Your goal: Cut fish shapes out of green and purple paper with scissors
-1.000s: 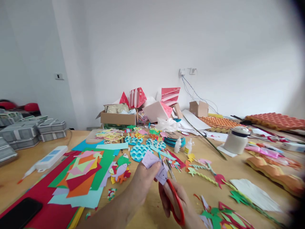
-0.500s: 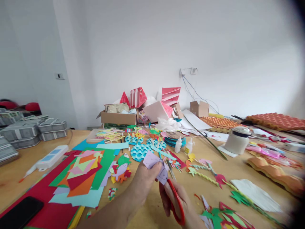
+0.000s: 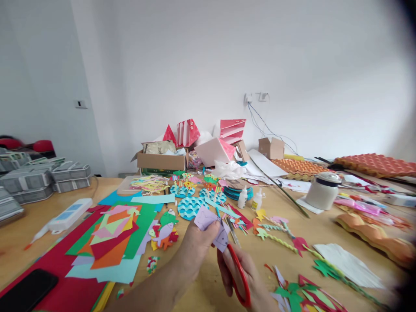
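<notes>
A piece of purple paper [image 3: 203, 217] with a fish drawn on it is pinched between the thumb and fingers of my left hand [image 3: 202, 239]. Red-handled scissors [image 3: 242, 277] are in my right hand [image 3: 245, 273], its fingers wrapped round the handles. The scissors' blades reach the lower right part of the paper, beside the drawn eye; paper and fingers partly hide them. Left of my left hand lie cut paper fish, one purple [image 3: 165, 234] and one green [image 3: 168, 218].
Coloured paper sheets [image 3: 143, 225] and a black phone [image 3: 30, 288] lie at the left. Two glue bottles [image 3: 256, 200] stand beyond my hands. Paper scraps [image 3: 294, 294] are at the lower right, a lidded enamel mug [image 3: 321, 195] at the right, a cardboard box [image 3: 162, 161] at the back.
</notes>
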Motion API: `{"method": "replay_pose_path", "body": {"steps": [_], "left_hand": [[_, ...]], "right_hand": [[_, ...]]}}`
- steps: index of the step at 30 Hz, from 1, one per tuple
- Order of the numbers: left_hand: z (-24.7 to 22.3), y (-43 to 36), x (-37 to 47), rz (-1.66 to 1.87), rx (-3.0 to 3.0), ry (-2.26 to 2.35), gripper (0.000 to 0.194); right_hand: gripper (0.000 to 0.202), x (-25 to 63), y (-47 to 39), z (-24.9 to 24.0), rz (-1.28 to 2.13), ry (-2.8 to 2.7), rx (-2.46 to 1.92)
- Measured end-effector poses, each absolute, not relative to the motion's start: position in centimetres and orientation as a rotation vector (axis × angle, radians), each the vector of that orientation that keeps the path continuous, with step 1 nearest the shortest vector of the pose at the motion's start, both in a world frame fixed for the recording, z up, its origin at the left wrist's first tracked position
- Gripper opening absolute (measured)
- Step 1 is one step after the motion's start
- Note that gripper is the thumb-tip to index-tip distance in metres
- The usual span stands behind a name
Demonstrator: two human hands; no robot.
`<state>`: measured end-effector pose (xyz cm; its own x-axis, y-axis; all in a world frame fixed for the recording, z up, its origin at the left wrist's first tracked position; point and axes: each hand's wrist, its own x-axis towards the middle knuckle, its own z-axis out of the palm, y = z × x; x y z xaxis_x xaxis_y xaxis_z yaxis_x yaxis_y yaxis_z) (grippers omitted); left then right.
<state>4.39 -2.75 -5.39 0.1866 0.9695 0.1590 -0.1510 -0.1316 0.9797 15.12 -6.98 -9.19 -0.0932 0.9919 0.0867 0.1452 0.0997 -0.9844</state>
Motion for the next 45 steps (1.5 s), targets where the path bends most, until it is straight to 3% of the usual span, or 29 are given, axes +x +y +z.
{"method": "replay_pose_path", "body": {"steps": [45], "left_hand": [[-4.5,-2.2,3.3,1.137,1.239,0.700,0.009]], "right_hand": [[0.052,15.4,-6.3,-9.6,1.125,-1.455,-1.265]]}}
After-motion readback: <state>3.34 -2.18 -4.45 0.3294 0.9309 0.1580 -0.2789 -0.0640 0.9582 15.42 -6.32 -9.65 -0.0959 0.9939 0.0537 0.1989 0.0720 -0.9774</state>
